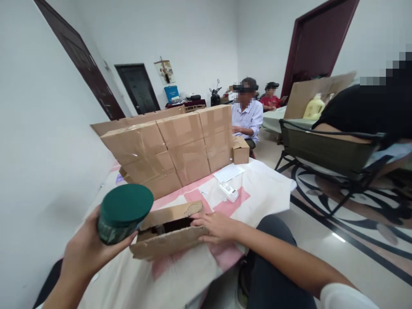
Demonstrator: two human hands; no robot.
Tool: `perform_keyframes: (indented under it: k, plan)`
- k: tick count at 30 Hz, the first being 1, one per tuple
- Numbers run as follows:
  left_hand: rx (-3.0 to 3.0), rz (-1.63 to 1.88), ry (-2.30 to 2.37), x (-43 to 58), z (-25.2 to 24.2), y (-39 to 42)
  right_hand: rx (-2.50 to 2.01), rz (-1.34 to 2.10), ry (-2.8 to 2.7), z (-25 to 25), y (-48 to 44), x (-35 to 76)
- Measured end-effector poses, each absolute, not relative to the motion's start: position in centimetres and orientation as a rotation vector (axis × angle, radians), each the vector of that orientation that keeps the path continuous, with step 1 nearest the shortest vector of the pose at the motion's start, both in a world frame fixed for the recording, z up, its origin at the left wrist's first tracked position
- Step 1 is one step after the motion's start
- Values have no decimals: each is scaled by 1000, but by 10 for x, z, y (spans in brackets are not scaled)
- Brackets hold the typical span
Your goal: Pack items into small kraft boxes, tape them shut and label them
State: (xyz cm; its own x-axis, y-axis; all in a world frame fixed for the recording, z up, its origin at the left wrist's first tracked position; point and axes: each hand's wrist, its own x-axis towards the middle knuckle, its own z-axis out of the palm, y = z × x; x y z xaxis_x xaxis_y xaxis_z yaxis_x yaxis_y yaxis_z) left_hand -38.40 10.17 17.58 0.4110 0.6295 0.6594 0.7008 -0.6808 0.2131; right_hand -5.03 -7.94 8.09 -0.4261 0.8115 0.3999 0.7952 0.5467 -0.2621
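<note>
My left hand (86,240) is wrapped round a jar with a wide dark green lid (127,204), raised at the left of the table. Just right of the jar lies a small, narrow cardboard box (174,242) with torn, raised flaps. Its inside is dark, and what it contains I cannot make out. At the right end of this box is my right hand (217,226), its fingers closed over the edge of the opening and the fingertips partly inside.
A wall of taped cardboard boxes (186,150) stands behind, with a smaller carton (241,151) at its right end. A white hand-held device (228,192) and a printed sheet (228,172) lie on the pink-and-white cloth (267,186). A person (247,113) sits beyond; others are further right.
</note>
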Motion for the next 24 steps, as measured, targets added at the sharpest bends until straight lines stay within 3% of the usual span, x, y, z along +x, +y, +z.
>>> perform_keyframes:
  k: [6,10,24]
  plan:
    - [-2481,-605,-1058,-383,215,59,-1179,75,-1811,50,-84,-55]
    - [-2509,-316,-958,-372,213,27,-1274,95,-1881,57,-88,-56]
    - [-2450,-458,-716,-363,213,-52,-998,53,-1889,75,-115,-59]
